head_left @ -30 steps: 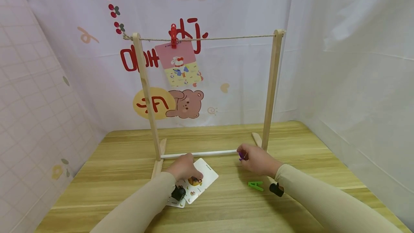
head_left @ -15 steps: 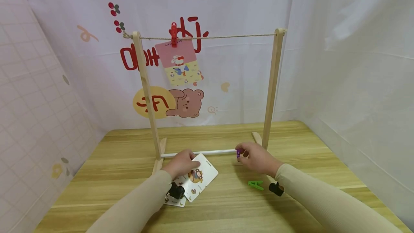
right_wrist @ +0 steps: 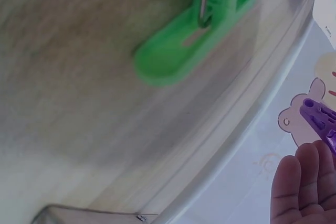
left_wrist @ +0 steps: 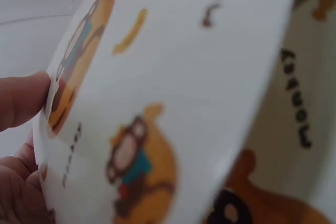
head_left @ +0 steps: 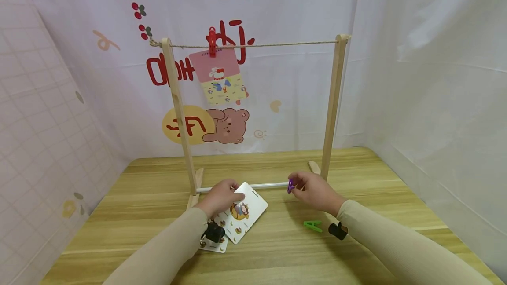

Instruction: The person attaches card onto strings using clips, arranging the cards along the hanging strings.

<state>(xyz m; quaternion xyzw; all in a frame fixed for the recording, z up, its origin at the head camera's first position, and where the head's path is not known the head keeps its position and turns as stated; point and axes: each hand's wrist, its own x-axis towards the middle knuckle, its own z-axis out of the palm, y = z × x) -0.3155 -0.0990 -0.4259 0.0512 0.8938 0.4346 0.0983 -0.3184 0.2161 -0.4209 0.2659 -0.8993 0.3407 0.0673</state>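
Left hand (head_left: 219, 197) grips a glossy, round-cornered picture card (head_left: 242, 211) at frame centre, tilted up off the wood-grain counter (head_left: 277, 250); right hand (head_left: 314, 191) pinches a small purple plastic clip (head_left: 291, 185) just R of centre. Green plastic clip (head_left: 313, 225) lies lower R, nr. wrist.

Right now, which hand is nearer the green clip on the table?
Right. The right hand, pinching a purple clip, sits just behind the green clip; the left hand holds a card farther left.
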